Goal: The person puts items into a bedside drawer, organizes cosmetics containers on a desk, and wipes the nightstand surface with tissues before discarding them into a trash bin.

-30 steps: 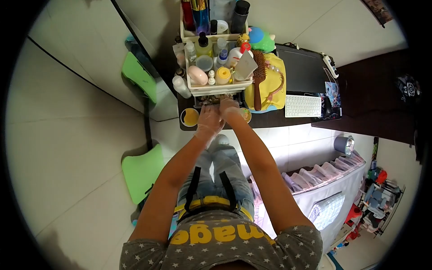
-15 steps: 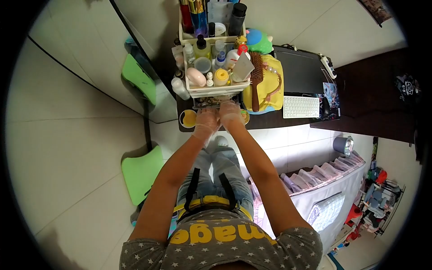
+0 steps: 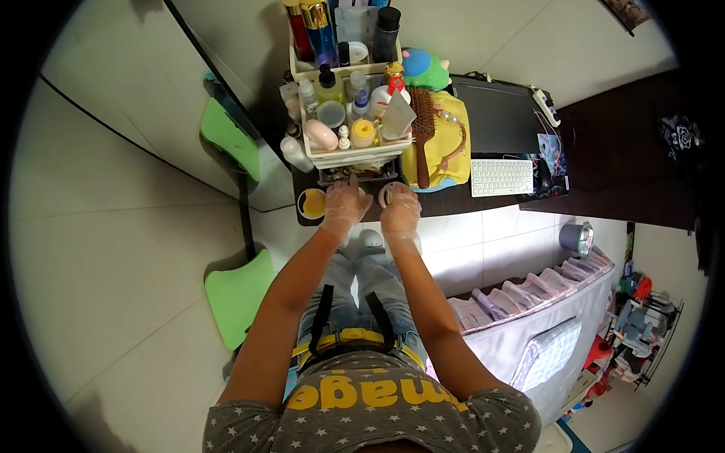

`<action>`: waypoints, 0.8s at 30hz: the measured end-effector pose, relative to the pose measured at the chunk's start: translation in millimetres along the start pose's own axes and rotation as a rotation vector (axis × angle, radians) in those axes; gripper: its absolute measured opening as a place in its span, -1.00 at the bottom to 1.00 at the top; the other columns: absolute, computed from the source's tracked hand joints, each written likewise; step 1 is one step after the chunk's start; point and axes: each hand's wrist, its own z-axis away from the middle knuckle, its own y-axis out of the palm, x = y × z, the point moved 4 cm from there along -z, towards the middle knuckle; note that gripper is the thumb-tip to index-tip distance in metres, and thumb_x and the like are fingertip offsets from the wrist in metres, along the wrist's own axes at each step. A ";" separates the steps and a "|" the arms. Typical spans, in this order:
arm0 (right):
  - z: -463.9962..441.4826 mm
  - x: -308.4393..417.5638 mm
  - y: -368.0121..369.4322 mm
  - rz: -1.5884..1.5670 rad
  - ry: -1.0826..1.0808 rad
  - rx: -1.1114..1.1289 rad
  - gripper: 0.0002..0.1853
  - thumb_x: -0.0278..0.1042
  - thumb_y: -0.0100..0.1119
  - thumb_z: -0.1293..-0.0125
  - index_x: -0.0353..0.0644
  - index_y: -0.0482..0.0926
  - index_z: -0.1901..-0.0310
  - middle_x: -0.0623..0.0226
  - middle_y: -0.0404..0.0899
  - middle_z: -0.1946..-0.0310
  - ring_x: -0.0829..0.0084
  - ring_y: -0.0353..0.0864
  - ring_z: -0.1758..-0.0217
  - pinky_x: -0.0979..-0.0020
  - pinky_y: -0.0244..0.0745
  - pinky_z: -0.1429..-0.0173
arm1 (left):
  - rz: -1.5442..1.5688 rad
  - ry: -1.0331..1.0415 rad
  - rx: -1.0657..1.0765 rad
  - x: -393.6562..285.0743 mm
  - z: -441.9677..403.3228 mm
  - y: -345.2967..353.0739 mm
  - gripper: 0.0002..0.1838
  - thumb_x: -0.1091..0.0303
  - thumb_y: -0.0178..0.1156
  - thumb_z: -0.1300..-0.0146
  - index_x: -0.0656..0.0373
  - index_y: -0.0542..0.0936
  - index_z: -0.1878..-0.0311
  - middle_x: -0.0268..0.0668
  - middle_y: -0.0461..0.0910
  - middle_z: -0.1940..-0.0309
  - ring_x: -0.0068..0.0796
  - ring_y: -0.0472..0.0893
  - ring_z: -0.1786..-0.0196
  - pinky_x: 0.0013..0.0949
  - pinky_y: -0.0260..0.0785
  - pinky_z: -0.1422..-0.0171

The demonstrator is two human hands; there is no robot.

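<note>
Both hands wear clear plastic gloves at the front of a tiered white organizer [image 3: 355, 158] packed with bottles and jars. My left hand [image 3: 347, 205] lies at the edge of the organizer's clear lower drawer [image 3: 336, 176], its fingers stretched and apart; small dark items show inside the drawer. Just to the right, my right hand [image 3: 402, 208] curls its fingers around a small round thing with a pale rim [image 3: 386, 198], mostly covered by the glove. Beside my left hand, a round container with yellow contents [image 3: 311, 204] sits on the dark desk.
Right of the organizer, a brown hairbrush [image 3: 424, 143] and a beaded headband [image 3: 458, 140] rest on yellow cloth [image 3: 445, 170]. Farther right are a white keyboard [image 3: 501, 178] and a dark laptop-like panel [image 3: 495, 117]. A green chair [image 3: 239, 298] stands left.
My hands have moved apart from their close position at the drawer. The right hand has come back toward me and now covers the round thing that showed beside it.
</note>
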 end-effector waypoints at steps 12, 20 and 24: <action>41.5 -77.1 35.3 -0.519 0.492 -0.211 -0.71 -0.59 -0.02 0.02 -0.30 0.47 0.18 0.08 0.47 0.21 0.17 0.46 0.11 0.26 0.35 -0.03 | -0.070 -0.032 0.050 -2.8 -14.2 15.5 -0.28 -0.10 -0.01 -0.19 0.21 0.18 -0.29 -0.02 0.29 -0.18 -0.12 0.28 -0.24 -0.14 0.13 -0.27; 43.3 -83.9 66.4 -0.899 0.718 -0.039 -0.66 -0.39 0.05 -0.15 -0.27 0.35 0.03 0.12 0.41 0.08 0.21 0.42 0.02 0.27 0.33 -0.07 | -0.058 0.031 0.047 -4.3 -32.1 16.5 -0.31 -0.10 -0.06 -0.22 0.20 0.21 -0.26 0.04 0.20 -0.24 -0.09 0.20 -0.30 -0.05 -0.03 -0.37; 49.6 -83.7 94.1 -1.690 1.129 0.070 -0.59 -0.19 0.06 -0.20 -0.19 0.34 -0.03 0.25 0.40 0.12 0.28 0.43 0.14 0.30 0.37 -0.04 | -0.106 0.030 0.079 -7.5 -28.9 12.2 -0.32 -0.14 -0.19 -0.28 0.18 0.17 -0.29 -0.01 0.22 -0.23 -0.13 0.17 -0.32 -0.07 -0.04 -0.38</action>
